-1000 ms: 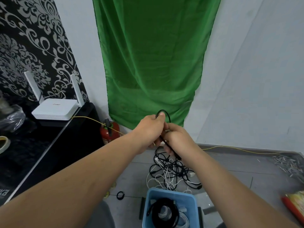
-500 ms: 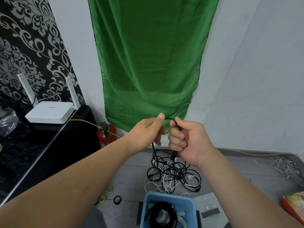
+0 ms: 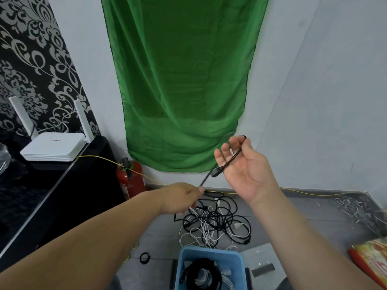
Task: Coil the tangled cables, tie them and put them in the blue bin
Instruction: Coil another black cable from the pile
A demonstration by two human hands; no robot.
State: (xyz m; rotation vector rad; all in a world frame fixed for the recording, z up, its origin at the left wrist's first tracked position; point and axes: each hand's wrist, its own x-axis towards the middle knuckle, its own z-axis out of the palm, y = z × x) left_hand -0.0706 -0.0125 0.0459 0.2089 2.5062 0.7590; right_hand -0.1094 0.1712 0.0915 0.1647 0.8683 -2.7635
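Right hand: we are raising our right hand [image 3: 247, 170] at centre right of the frame, palm turned toward us. The thumb seems to be pressing a black cable [image 3: 206, 179] against the index fingertip, while the other fingers [image 3: 225, 151] are spreading loosely and only slightly bending.

Left hand: we are holding our left hand [image 3: 180, 197] lower, just left of centre, its back toward us. Its fingers are curling round the same black cable.

Black cable: it is running straight and taut between our two hands, crossing the right palm. A thicker moulded part [image 3: 216, 172] is sitting just below the right little finger. Below the left hand it is dropping toward the floor [image 3: 293, 222].

Tangled cables: a heap of black and white tangled cables [image 3: 217, 220] is lying on the floor, below our hands and just behind the bin.

Blue bin: the blue bin [image 3: 209, 251] is standing at bottom centre, holding a coiled black cable [image 3: 201, 268] and some white pieces.

Surroundings: a white router [image 3: 52, 146] is sitting on the black table [image 3: 69, 185] at the left. A red fire extinguisher [image 3: 130, 181] is standing beside that table, and a green cloth [image 3: 182, 80] is hanging on the wall. A yellow wire [image 3: 314, 192] is running along the wall base.
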